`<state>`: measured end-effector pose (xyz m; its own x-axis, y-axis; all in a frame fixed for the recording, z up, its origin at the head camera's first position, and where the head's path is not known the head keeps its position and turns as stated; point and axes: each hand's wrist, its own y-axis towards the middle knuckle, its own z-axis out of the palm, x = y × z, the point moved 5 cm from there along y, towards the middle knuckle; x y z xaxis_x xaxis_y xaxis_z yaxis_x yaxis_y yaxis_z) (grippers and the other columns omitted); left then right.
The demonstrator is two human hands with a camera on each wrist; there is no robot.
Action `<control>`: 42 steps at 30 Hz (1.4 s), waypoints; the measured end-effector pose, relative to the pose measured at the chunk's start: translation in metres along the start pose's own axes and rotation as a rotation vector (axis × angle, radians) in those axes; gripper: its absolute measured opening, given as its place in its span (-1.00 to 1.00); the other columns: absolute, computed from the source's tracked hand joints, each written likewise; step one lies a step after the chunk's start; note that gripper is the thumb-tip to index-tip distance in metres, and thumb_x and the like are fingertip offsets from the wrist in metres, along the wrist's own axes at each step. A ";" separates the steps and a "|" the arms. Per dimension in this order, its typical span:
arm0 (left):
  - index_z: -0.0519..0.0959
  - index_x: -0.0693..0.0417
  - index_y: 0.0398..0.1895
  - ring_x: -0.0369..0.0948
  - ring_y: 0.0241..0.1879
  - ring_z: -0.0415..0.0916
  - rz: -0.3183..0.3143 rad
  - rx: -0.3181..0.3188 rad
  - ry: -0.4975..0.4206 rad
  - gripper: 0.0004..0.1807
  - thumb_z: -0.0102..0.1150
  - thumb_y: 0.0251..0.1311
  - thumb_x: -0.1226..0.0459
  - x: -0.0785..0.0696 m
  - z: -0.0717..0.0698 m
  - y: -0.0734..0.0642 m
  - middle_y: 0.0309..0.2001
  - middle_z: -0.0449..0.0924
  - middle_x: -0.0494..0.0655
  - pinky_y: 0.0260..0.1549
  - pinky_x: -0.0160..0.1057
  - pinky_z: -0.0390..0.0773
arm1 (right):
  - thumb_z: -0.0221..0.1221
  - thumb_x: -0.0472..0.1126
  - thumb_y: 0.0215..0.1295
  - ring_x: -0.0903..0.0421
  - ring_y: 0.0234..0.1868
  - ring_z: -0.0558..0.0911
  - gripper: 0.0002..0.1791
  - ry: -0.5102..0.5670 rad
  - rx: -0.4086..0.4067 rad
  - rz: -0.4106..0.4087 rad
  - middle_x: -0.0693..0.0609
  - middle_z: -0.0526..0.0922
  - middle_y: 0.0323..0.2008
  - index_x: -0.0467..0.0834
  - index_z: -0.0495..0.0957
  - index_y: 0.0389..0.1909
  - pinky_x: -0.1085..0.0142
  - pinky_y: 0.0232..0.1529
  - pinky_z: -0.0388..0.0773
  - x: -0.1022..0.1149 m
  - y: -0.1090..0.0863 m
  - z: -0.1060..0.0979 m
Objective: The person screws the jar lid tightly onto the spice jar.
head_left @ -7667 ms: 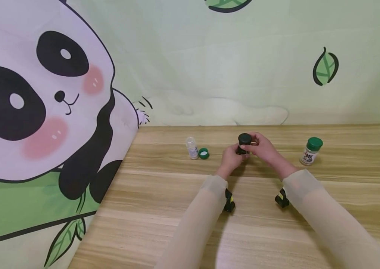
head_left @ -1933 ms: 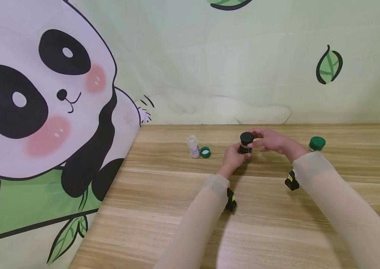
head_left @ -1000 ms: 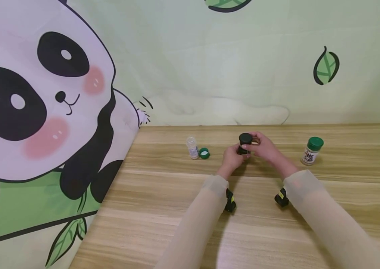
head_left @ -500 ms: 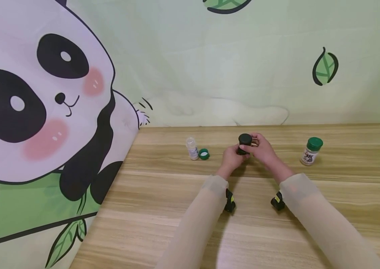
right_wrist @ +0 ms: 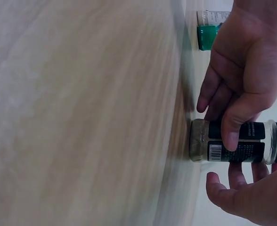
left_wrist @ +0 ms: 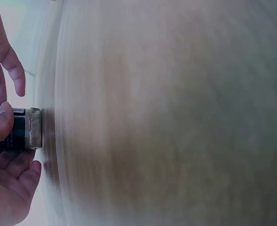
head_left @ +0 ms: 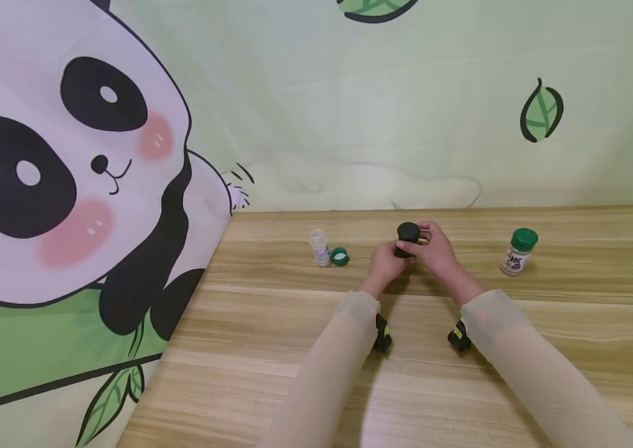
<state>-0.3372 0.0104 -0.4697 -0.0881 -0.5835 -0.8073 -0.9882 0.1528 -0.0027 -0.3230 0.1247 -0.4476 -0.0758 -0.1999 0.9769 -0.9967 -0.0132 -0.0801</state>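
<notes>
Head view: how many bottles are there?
3: a clear bottle at the left, a black-lidded bottle held in the middle, a green-capped bottle at the right.

Pale green backdrop (head_left: 322, 106), large printed panda (head_left: 126, 146) at left, leaf print (head_left: 542, 115) right; wood-grain tabletop (head_left: 227, 348) below.

One high head view, two low and near wrist views.
The head camera faces forward and down over the surface (head_left: 227, 348); each wrist camera shows it turned on its side, and all three views share the dark jar (head_left: 408, 236).
</notes>
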 end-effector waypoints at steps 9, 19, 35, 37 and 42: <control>0.71 0.25 0.02 -0.29 -0.36 0.52 0.007 -0.002 -0.023 -0.68 0.42 0.20 0.35 0.000 0.000 0.000 -0.09 0.80 0.15 -0.39 -0.54 0.42 | 0.27 -0.27 0.38 -0.38 0.48 0.30 -0.20 -0.082 0.127 -0.019 -0.45 0.25 0.48 -0.41 0.08 0.49 -0.14 0.50 0.25 0.004 0.001 -0.005; 0.67 0.23 0.10 -0.08 0.08 0.68 -0.016 0.021 -0.041 -0.65 0.38 0.25 0.35 0.001 0.001 -0.003 0.13 0.73 0.13 -0.01 -0.32 0.61 | 0.12 -0.27 0.50 -0.40 0.55 0.18 -0.18 -0.175 0.533 0.022 -0.42 0.00 0.59 -0.33 -0.09 0.60 -0.24 0.42 0.36 0.005 0.018 -0.023; 0.65 0.24 0.14 -0.02 0.21 0.64 -0.005 0.024 -0.022 -0.62 0.38 0.27 0.33 -0.001 0.002 -0.004 0.14 0.72 0.14 0.26 -0.17 0.56 | 0.05 -0.35 0.51 -0.33 0.54 0.18 -0.24 -0.160 0.662 0.074 -0.41 0.01 0.59 -0.29 -0.07 0.61 -0.11 0.37 0.43 0.009 0.025 -0.032; 0.65 0.23 0.14 -0.03 0.21 0.64 -0.006 0.022 -0.017 -0.62 0.38 0.27 0.32 0.000 0.002 -0.004 0.15 0.72 0.13 0.26 -0.17 0.55 | 0.06 -0.34 0.51 -0.31 0.51 0.22 -0.26 -0.177 0.653 0.061 -0.41 0.05 0.57 -0.33 -0.03 0.59 -0.09 0.35 0.45 0.009 0.026 -0.031; 0.65 0.23 0.14 -0.03 0.23 0.63 -0.017 0.022 -0.026 -0.62 0.37 0.27 0.32 0.000 0.001 -0.004 0.16 0.71 0.13 0.28 -0.15 0.54 | 0.09 -0.32 0.48 -0.28 0.46 0.28 -0.29 -0.211 0.627 0.036 -0.42 0.11 0.55 -0.37 0.05 0.55 -0.06 0.30 0.48 0.011 0.026 -0.029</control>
<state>-0.3330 0.0110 -0.4705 -0.0672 -0.5651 -0.8223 -0.9866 0.1603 -0.0295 -0.3503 0.1501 -0.4328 -0.0381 -0.3981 0.9165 -0.7831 -0.5579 -0.2749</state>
